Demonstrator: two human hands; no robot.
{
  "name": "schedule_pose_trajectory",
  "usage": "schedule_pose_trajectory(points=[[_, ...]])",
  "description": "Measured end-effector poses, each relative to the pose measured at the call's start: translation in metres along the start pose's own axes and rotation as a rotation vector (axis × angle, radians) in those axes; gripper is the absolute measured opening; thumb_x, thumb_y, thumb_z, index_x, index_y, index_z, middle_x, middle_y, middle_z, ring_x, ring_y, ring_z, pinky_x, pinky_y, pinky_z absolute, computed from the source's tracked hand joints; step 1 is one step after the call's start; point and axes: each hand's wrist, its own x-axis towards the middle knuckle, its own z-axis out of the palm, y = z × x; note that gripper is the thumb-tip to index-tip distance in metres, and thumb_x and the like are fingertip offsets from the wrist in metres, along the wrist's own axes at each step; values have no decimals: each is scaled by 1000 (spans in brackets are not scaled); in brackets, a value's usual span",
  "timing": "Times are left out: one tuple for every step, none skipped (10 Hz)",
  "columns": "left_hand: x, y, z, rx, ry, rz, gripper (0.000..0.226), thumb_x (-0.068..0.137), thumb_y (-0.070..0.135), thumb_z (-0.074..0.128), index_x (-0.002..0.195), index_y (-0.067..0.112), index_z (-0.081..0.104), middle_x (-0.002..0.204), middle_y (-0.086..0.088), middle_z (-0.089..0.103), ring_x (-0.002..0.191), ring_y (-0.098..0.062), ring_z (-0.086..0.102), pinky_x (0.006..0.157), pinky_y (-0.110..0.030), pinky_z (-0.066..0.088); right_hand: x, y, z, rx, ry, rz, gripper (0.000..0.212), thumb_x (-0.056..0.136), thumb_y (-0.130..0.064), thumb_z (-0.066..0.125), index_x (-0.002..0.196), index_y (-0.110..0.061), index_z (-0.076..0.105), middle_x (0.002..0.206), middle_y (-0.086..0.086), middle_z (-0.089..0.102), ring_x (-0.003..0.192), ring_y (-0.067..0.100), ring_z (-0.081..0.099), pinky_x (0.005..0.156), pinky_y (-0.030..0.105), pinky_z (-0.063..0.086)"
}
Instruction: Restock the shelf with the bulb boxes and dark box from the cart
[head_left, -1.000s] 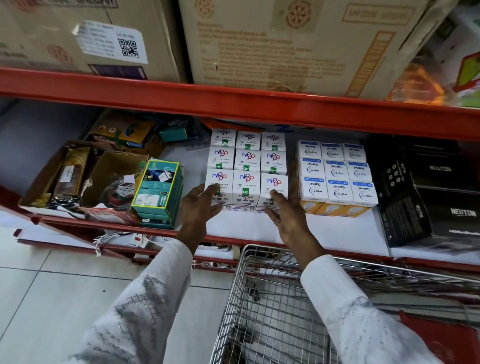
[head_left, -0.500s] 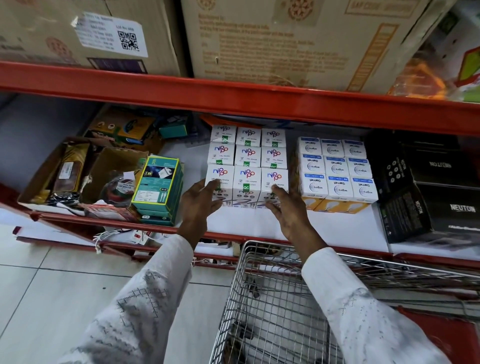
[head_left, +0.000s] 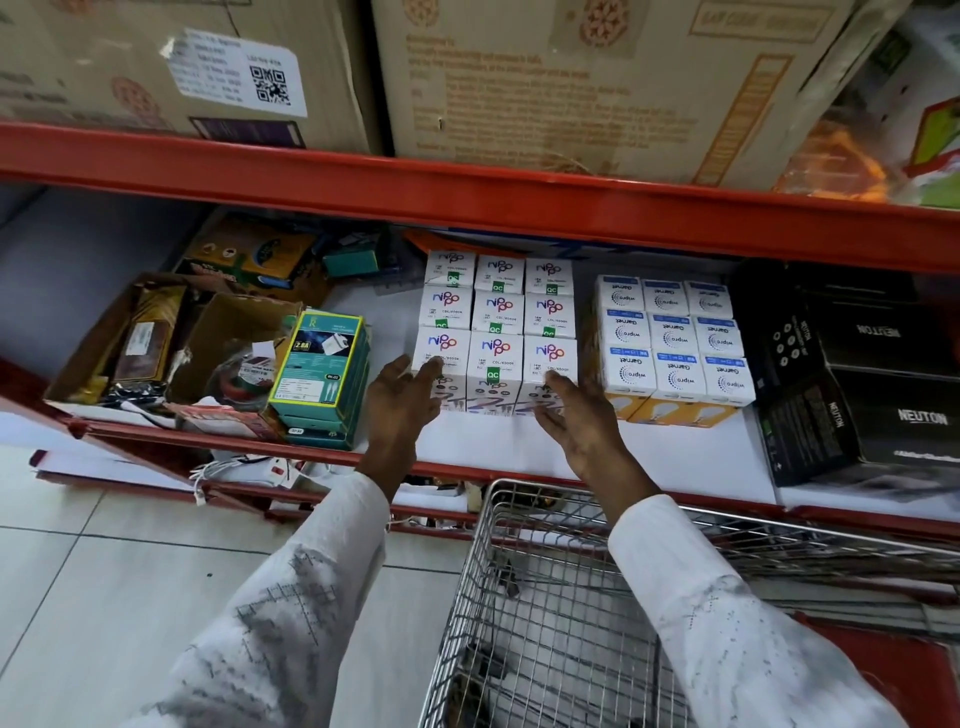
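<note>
A block of white Nippo bulb boxes (head_left: 496, 312) stands three wide on the white shelf (head_left: 675, 457). My left hand (head_left: 402, 397) rests with spread fingers against the front-left box. My right hand (head_left: 576, 415) lies flat with its fingertips on the front-right box. Neither hand holds anything. To the right is a block of white and blue Wipro bulb boxes (head_left: 672, 338), and beyond it dark Neuton boxes (head_left: 893, 374) are stacked. The wire cart (head_left: 545, 597) stands below my arms; only wire mesh shows in its near part.
A green charger box (head_left: 324, 364) and open cartons of mixed goods (head_left: 156, 338) sit left of the bulb boxes. The red shelf beam (head_left: 467, 197) hangs above, carrying large cardboard cartons (head_left: 597, 78). Something red (head_left: 883, 670) shows at the cart's right side.
Both hands stay at the front row of Nippo boxes. My left fingers have slipped slightly lower on the front-left box. The view has shifted a little.
</note>
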Motion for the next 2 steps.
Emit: schedule_pose_trajectory(points=[[-15, 5, 0, 156, 68, 139, 78, 78, 46, 81, 140, 10, 52, 134, -16, 64, 119, -33, 64, 104, -43, 53, -11, -6, -3, -37, 10, -1, 60, 89, -24, 68, 144, -18, 44, 126, 9, 66, 117, 31, 63, 105, 44, 50], [-49, 16, 4, 387, 193, 380, 60, 84, 30, 80, 134, 7, 55, 124, -3, 60, 110, -22, 61, 89, -23, 49, -34, -10, -19, -59, 125, -52, 43, 89, -27, 68, 129, -14, 57, 105, 4, 68, 107, 29, 66, 95, 44, 56]])
